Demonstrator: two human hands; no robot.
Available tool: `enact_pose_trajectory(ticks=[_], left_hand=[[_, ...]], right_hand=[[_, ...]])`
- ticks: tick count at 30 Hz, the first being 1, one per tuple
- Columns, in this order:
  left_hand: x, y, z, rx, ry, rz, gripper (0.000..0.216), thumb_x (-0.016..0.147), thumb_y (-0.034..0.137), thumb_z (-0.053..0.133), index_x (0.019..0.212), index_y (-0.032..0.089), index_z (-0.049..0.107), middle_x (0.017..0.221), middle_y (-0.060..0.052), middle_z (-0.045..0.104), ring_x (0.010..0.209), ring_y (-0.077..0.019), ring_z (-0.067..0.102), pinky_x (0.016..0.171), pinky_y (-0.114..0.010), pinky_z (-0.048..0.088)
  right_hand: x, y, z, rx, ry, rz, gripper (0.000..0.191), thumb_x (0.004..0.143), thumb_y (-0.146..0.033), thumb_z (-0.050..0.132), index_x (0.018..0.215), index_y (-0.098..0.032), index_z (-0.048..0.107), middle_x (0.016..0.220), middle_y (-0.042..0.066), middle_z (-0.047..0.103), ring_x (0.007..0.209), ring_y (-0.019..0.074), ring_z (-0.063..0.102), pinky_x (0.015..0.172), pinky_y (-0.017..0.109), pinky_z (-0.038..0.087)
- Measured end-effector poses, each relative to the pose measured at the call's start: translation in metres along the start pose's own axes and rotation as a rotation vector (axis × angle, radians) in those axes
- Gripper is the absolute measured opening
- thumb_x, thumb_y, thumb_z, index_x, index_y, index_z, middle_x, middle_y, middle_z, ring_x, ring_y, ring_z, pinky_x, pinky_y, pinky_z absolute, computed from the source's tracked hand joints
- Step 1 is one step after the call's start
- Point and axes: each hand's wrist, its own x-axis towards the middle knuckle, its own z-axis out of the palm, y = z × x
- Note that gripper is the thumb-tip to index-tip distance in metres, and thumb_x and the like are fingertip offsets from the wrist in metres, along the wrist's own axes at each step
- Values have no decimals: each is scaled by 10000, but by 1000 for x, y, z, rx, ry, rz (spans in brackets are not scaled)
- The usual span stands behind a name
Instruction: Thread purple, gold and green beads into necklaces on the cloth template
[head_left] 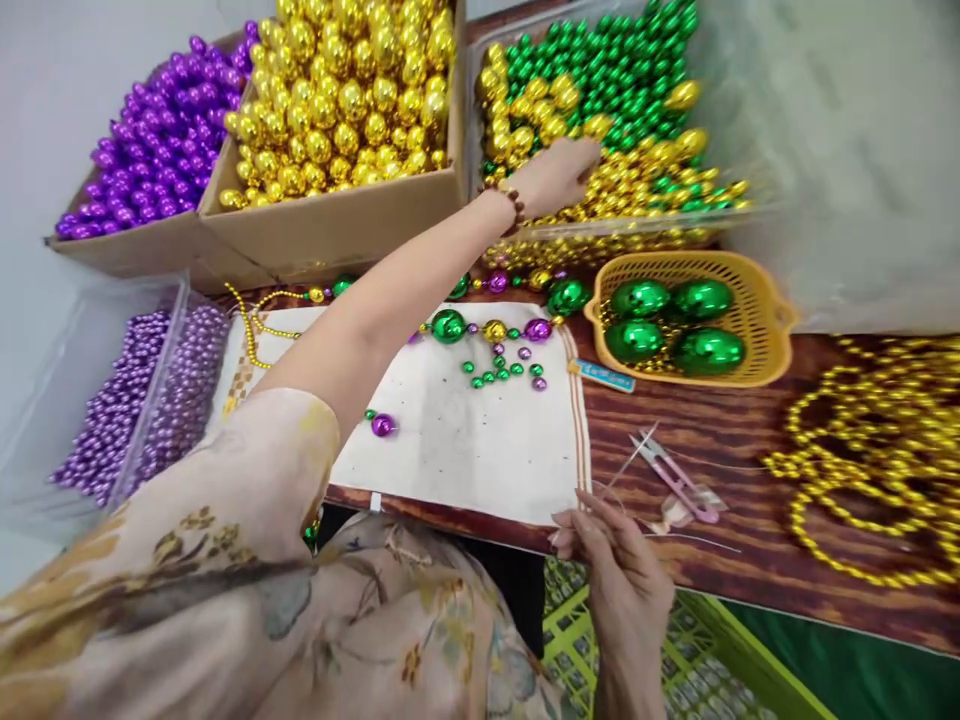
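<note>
My left hand (556, 176) reaches far forward into a clear bin (600, 235) of gold and green beads (600, 90), fingers curled down among the gold ones; what they hold is hidden. A beaded bracelet circles that wrist. My right hand (611, 560) hovers at the table's near edge, fingers pinched on a thin needle with clear thread (626, 465). On the white cloth (465, 440) lies a partly strung row of green, gold and purple beads (491, 328), with several loose small beads beside it.
A yellow basket (757, 300) holds large green balls. Pink thread snips (679, 480) lie right of the cloth. Cardboard boxes of gold beads (345, 90) and purple beads (157, 140) stand behind; a clear bin of lilac beads (142, 400) at left. Gold bead strands (877, 450) pile at right.
</note>
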Motion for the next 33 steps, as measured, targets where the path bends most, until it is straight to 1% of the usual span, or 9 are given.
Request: enact_pose_trajectory(ticks=[3,7,8,9,10,13,15,20,33], left_hand=[[-33,6,-22,-266,107,57,569,849,135,52,892,-125,556,924,-44,628,1056,-230,632,635,-197,314],[-134,20,-24,-902,55,19,572,915,114,89,1092,-85,595,822,8,586,868,-109,680,674,-233,379],[-164,23,-16,-1022,25,-43,507,943,121,174,1093,-53,626,825,4,599,843,-88,681,704,-239,397],[-194,24,-6,-1135,31,-134,271,938,123,459,1097,30,658,840,-14,656,762,-76,673,713,-231,459],[-223,25,7,-1234,41,-240,216,896,140,593,1090,91,674,884,-25,684,728,-73,668,722,-230,492],[-293,24,48,-1552,95,-463,161,886,243,667,1024,163,684,917,-42,709,714,-87,673,745,-250,541],[-324,23,68,-1734,152,-550,170,858,280,710,981,166,684,902,-45,719,738,-103,690,762,-254,550],[-354,25,80,-1950,200,-578,231,844,301,735,1022,155,718,918,-72,745,843,-158,727,831,-292,563],[-363,34,72,-2023,270,-552,200,840,217,724,1035,175,732,932,-41,720,872,-154,725,947,-362,559]], right_hand=[[-1,0,11,-16,-29,2,173,796,-337,783,888,-194,755,736,45,735,530,141,645,506,258,563],[-4,0,28,-46,-101,-44,196,838,-365,738,935,-197,762,650,4,670,487,126,610,475,249,544],[-5,0,33,-46,-139,-51,215,854,-371,719,979,-200,757,661,3,667,495,127,614,471,248,540],[-6,0,37,-47,-180,-57,234,866,-375,704,1019,-204,749,685,6,674,511,130,623,472,247,538],[-7,0,41,-55,-223,-61,252,875,-377,692,1057,-208,738,720,14,688,532,133,636,477,247,538],[-13,-2,49,-111,-300,-70,261,882,-382,682,1071,-204,713,784,39,728,576,145,667,496,247,539],[-18,-4,53,-154,-318,-70,238,879,-395,682,999,-191,709,781,56,746,578,158,683,497,251,540],[-30,-14,62,-298,-356,-191,218,917,-366,616,947,-189,739,648,18,703,498,140,644,488,248,519],[-48,-15,69,-391,-285,-265,211,929,-318,600,981,-199,766,522,-41,597,392,92,533,421,207,442]])
